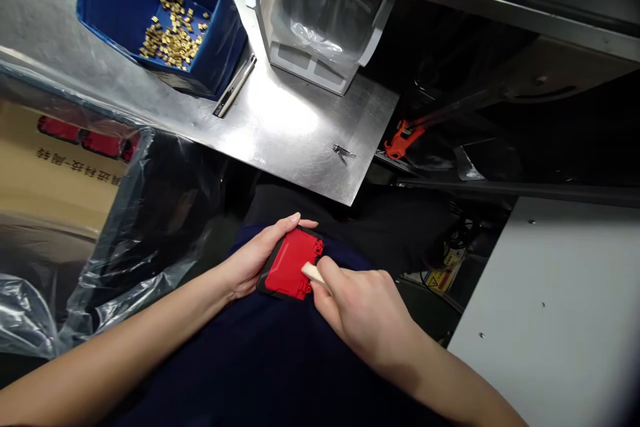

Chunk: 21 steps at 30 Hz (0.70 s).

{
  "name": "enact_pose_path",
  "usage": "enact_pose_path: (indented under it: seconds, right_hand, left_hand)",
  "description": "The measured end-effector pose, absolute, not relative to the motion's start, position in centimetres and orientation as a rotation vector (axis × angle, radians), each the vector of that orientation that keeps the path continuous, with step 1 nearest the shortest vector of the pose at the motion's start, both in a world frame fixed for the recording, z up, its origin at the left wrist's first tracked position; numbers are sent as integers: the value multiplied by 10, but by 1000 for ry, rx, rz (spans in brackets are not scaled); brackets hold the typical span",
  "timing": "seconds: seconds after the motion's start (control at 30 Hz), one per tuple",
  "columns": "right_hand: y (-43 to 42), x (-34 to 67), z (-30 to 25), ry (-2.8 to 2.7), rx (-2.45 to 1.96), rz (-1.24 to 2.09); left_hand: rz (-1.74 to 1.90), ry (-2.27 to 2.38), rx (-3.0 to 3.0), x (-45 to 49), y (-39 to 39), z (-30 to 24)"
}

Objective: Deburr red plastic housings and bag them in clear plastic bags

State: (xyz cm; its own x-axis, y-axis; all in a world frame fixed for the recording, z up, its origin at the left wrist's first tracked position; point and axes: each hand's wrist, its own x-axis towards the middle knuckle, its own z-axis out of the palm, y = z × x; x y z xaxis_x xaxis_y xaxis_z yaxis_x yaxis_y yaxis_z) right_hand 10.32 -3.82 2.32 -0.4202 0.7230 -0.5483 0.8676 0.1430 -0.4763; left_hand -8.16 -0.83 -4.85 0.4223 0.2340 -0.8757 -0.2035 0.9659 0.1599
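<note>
Over my lap, my left hand (255,257) grips a red and black plastic part (291,265) by its left side, thumb along the upper edge. The red face points up, with small molded details along its right edge. My right hand (367,307) is closed on a pale, off-white stick-like tool (314,273), most of it hidden in the fist. Its blunt tip lies at the right edge of the red face; whether it presses there I cannot tell.
A blue bin (220,47) of small brass pieces stands on the metal table (295,147), beside a pen-like cutter (235,87). Nail clippers (343,152) lie near the corner. A grey holder (307,70) contains a plastic-wrapped bundle. Left, a plastic-lined box (65,193) holds red parts.
</note>
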Motion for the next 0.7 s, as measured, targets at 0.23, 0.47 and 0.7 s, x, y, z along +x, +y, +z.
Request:
enact_pose_path:
  seconds: [0.23, 0.47, 0.7]
  right_hand:
    - [-35, 103, 27, 2148, 1520, -1200]
    - [-31, 102, 27, 2124, 1539, -1302]
    - [-18, 120, 19, 1853, 1786, -1785]
  left_hand:
    - [277, 1121, 84, -80, -8, -47]
    - [286, 1096, 128, -83, -9, -50]
    - [301, 1039, -80, -85, -6, -51]
